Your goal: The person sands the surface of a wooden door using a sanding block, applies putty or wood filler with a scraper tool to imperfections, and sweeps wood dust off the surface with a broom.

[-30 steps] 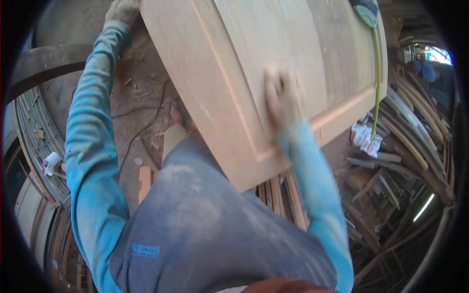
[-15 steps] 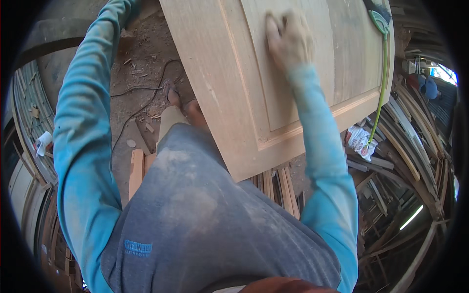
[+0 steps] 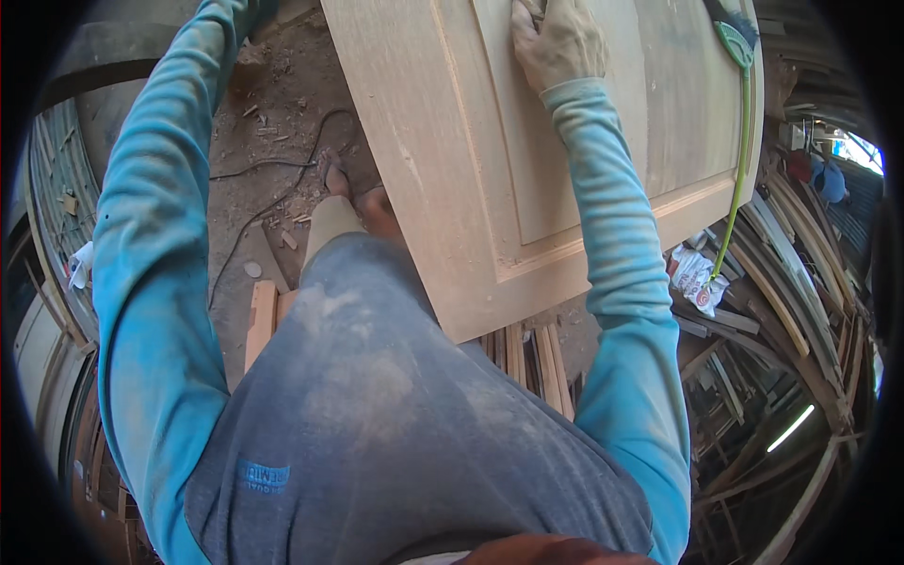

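A wooden panel door (image 3: 433,169) with a raised centre panel and moulded grooves lies flat in front of me. On its raised panel rests my right hand (image 3: 563,47), fingers bent and closed around something small and brownish at the top edge, too hidden to name. My left arm stretches up the left side in a blue sleeve (image 3: 155,207), and its hand lies beyond the upper edge of the picture. A green-handled brush or broom (image 3: 739,141) with dark bristles lies along the door's right side.
A black cable (image 3: 254,226) winds over the dirt floor among wood scraps. A white printed bag (image 3: 697,278) lies right of the door. Long boards (image 3: 800,254) are stacked at the right, and more timber pieces (image 3: 532,358) lie under the door's near edge. A person in blue (image 3: 829,179) is far right.
My right hand has slid farther up the door's panel, away from me, and is less blurred. The left arm has hardly moved.
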Available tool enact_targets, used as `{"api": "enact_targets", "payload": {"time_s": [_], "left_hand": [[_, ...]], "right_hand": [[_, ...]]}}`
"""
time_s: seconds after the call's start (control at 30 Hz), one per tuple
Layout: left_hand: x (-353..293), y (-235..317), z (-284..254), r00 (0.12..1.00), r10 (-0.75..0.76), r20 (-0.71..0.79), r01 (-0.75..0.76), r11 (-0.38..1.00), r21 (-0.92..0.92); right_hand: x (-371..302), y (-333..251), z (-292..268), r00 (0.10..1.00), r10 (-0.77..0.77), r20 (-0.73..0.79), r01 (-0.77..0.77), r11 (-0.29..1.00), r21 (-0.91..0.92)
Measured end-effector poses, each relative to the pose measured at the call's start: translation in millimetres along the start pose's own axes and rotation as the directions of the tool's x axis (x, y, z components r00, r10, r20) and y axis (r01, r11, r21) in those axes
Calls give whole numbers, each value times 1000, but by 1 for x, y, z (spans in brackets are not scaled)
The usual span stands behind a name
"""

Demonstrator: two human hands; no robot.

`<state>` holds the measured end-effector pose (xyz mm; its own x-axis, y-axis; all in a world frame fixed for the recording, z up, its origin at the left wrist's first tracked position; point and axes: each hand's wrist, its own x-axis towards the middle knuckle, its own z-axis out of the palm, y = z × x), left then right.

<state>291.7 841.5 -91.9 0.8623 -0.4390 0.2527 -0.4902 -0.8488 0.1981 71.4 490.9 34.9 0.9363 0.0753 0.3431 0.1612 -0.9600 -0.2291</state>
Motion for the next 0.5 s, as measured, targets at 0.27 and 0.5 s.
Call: {"api": "enact_targets", "payload": {"time_s": [0.27, 0.5], "left_hand": [[5, 33, -43, 979, -195, 55, 202, 944, -260], [-15, 31, -33, 976, -217, -7, 177, 817, -548]], "right_hand": [[-117, 9, -49, 962, 227, 150, -234, 972, 31], [-75, 23, -39, 992, 75, 98, -76, 997, 11]]}}
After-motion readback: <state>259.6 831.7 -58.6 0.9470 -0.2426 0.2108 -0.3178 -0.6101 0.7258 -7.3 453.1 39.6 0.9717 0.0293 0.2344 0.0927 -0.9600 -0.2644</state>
